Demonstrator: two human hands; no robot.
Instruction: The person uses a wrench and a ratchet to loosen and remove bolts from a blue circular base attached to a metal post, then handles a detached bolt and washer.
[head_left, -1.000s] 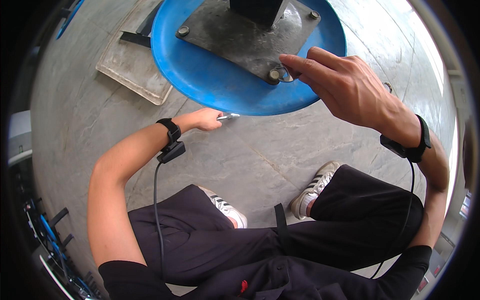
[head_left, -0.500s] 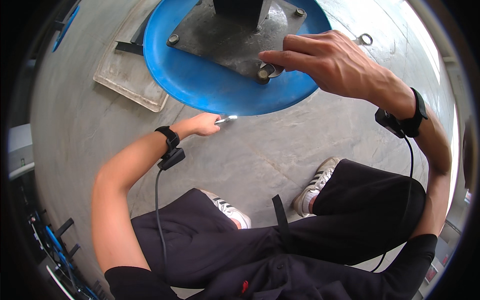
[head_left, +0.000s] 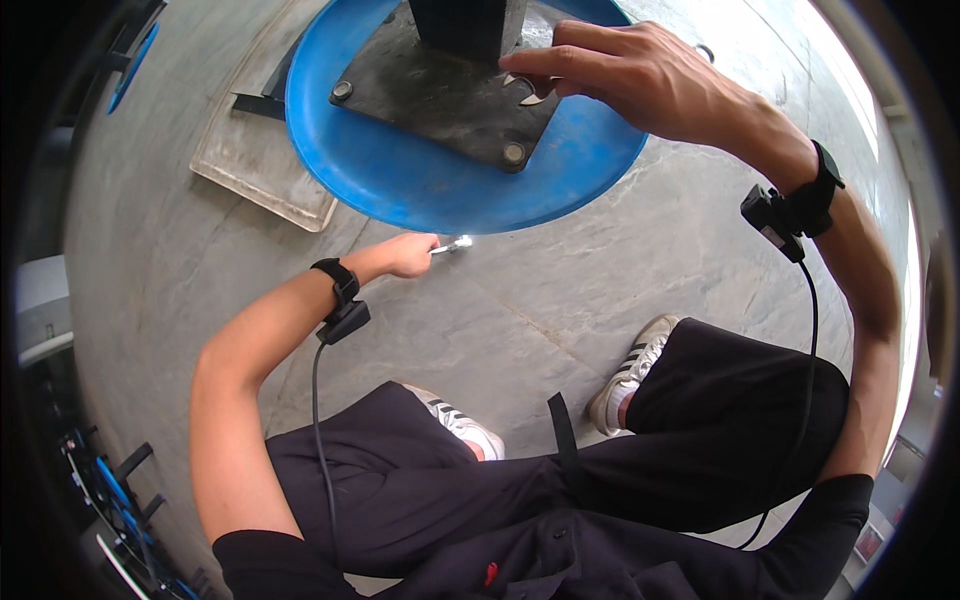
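Observation:
My left hand [head_left: 410,256] is closed on a silver tool [head_left: 450,247], probably a wrench, low beside the near rim of a blue round dish [head_left: 390,180]. My right hand [head_left: 630,75] grips an open-ended wrench [head_left: 530,98], its jaws above a dark metal plate [head_left: 430,110], clear of the near bolt [head_left: 514,154]. The plate lies in the dish, with another bolt [head_left: 342,90] at its left corner and an upright dark post [head_left: 465,25] on it.
A worn pale tray [head_left: 255,185] holding dark metal pieces [head_left: 262,104] sits left of the dish on the grey floor [head_left: 540,300]. A partly hidden ring-shaped object [head_left: 706,50] lies behind my right hand. My shoes [head_left: 632,372] and knees are below.
My right hand has moved up and away from the near bolt with the wrench, uncovering that bolt. My left hand appears slightly lower in the picture, still holding its tool.

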